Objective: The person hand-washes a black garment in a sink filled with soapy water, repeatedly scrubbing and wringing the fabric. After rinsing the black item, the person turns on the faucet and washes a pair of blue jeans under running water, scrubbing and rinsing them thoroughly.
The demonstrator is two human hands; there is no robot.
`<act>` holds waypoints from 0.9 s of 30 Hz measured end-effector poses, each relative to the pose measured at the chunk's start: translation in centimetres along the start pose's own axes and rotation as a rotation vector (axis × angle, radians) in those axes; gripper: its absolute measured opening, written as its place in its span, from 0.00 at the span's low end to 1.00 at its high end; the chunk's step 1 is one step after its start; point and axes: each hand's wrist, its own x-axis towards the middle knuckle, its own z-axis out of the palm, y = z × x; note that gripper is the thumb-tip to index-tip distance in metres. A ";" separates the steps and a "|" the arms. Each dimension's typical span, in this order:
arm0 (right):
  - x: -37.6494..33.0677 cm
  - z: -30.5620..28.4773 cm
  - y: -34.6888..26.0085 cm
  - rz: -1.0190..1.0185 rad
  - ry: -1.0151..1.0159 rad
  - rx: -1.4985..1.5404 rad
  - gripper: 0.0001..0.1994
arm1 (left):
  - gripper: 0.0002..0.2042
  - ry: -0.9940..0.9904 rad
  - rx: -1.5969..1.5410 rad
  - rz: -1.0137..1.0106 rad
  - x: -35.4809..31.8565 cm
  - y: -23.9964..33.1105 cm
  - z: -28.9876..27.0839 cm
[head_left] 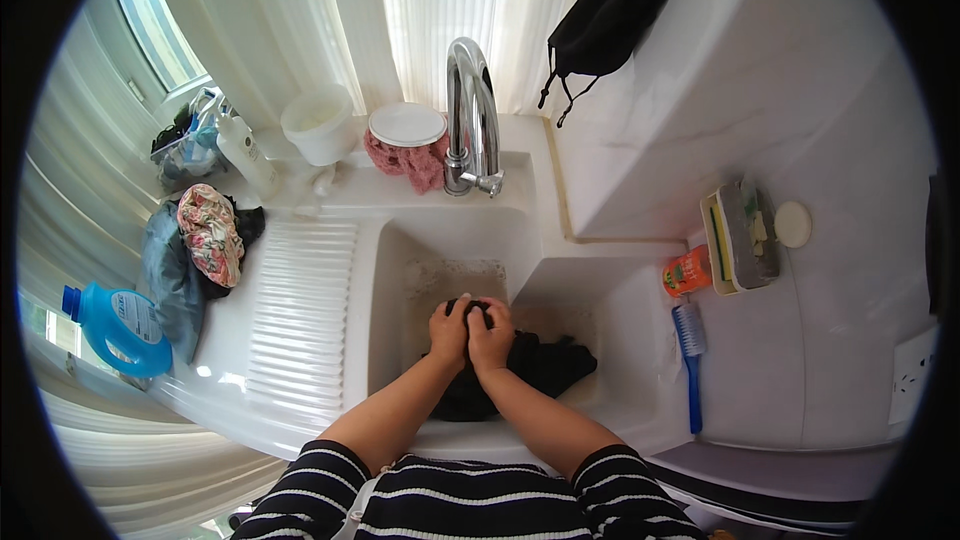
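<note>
A black garment [545, 365] lies bunched in the white sink basin [395, 290], with soapy water around it. My left hand [450, 328] and my right hand [490, 335] press together at the basin's middle, both closed on a fold of the black garment between them. The chrome tap [472, 115] stands behind the basin, a little beyond my hands.
A ribbed washboard slope [300, 310] adjoins the basin on the left. Piled clothes [200, 240] and a blue detergent bottle [120, 325] sit farther left. A white tub [320, 125], lidded container [407, 125], pink cloth [415, 165], blue brush [690, 360] and soap tray [740, 235] stand around.
</note>
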 end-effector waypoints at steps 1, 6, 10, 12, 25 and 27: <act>-1.1 0.5 -0.7 -0.126 -0.099 0.005 0.10 | 0.14 0.047 -0.276 -0.151 0.7 -0.2 -1.0; 1.4 1.0 1.5 0.219 -0.043 -0.178 0.10 | 0.15 0.063 -0.080 -0.180 -1.3 2.2 0.1; 0.5 0.2 2.8 0.219 0.072 -0.071 0.10 | 0.12 -0.018 0.123 -0.071 -0.9 0.9 0.1; -1.2 0.5 1.8 0.035 -0.086 0.087 0.08 | 0.11 0.011 0.099 0.017 -0.1 1.2 -0.6; -2.0 0.8 -1.6 -0.178 -0.211 0.086 0.12 | 0.13 -0.096 -0.317 -0.165 1.4 -0.8 -2.8; -1.8 1.4 -1.2 -0.167 -0.249 0.068 0.14 | 0.12 -0.050 -0.318 -0.199 1.1 -0.4 -2.4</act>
